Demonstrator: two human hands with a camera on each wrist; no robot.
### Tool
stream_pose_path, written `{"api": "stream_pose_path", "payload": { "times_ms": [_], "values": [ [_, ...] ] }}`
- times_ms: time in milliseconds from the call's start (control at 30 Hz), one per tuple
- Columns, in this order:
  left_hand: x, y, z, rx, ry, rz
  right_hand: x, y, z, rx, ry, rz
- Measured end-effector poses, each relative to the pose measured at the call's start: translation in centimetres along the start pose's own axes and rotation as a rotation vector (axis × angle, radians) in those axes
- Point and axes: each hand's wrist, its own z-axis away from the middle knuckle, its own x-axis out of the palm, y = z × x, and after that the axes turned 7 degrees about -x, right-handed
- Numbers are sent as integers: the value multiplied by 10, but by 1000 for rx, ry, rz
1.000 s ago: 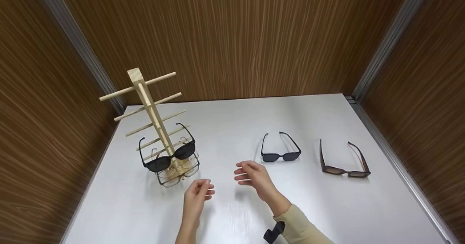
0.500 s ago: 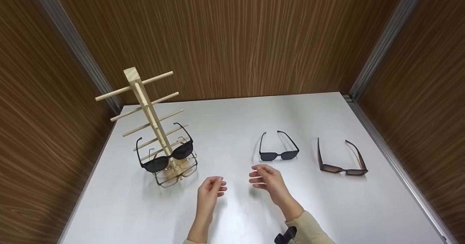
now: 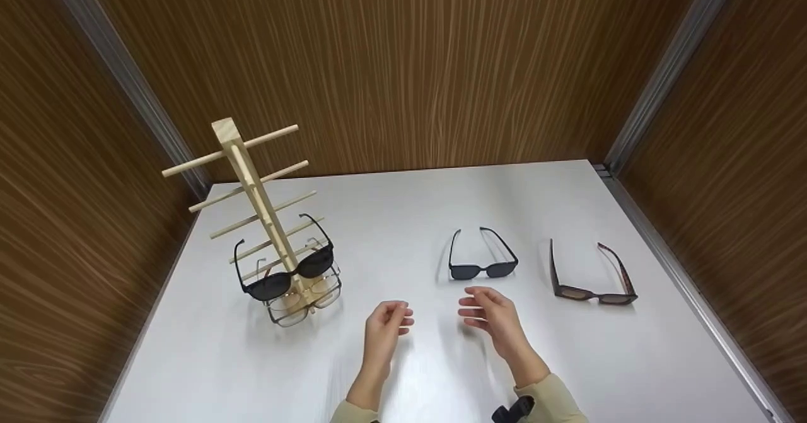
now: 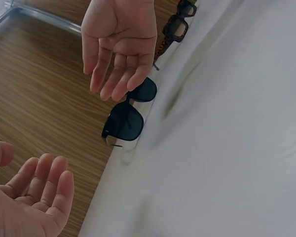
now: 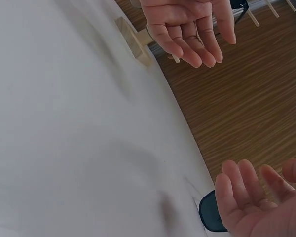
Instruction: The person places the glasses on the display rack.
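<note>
My left hand (image 3: 383,333) hovers above the white table, fingers loosely bent and nothing in them. Facing it, my right hand (image 3: 498,323) is also bare, just in front of a pair of black sunglasses (image 3: 483,271). Those sunglasses lie with temples unfolded, pointing away from me. Farther right rests a pair of tortoiseshell sunglasses (image 3: 596,296), likewise unfolded. On the left stands a wooden eyewear rack (image 3: 258,202); black sunglasses (image 3: 270,286) and, below them, thin-framed clear glasses (image 3: 290,317) hang on its lower pegs. The left wrist view shows both palms with relaxed fingers (image 4: 54,185).
The white table (image 3: 403,221) is bounded by wood-grain panels (image 3: 403,70) at the back and both sides. Metal rails (image 3: 681,63) run along the corners. The rack's upper pegs (image 3: 271,135) stick out sideways, bare. A black strap device (image 3: 514,409) sits at my right cuff.
Both hands have shifted to the right, away from the rack, keeping a similar pose. The glasses and the rack stay in place; the head view has moved slightly.
</note>
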Motion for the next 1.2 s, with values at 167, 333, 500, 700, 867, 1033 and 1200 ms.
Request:
{"api": "stream_pose_path", "payload": {
  "times_ms": [167, 333, 500, 700, 867, 1033, 1200],
  "values": [
    [11, 6, 2, -2, -30, -18, -14, 2, -2, -12, 50, 7],
    [22, -2, -9, 1, -34, -35, -30, 5, -2, -8, 97, 19],
    [29, -11, -18, 19, -4, -52, -45, 6, -4, -9, 135, 6],
    [35, -8, -20, 16, -10, -44, -65, 2, -7, -22, 172, -20],
    [42, -8, -27, 10, -7, -57, -79, -4, -10, -15, 191, -28],
    [49, -13, -39, 26, -1, -56, -87, -8, -16, -26, 213, -10],
    [57, -17, -47, 42, 16, -60, -91, -9, -23, -41, 241, 18]
  ]
}}
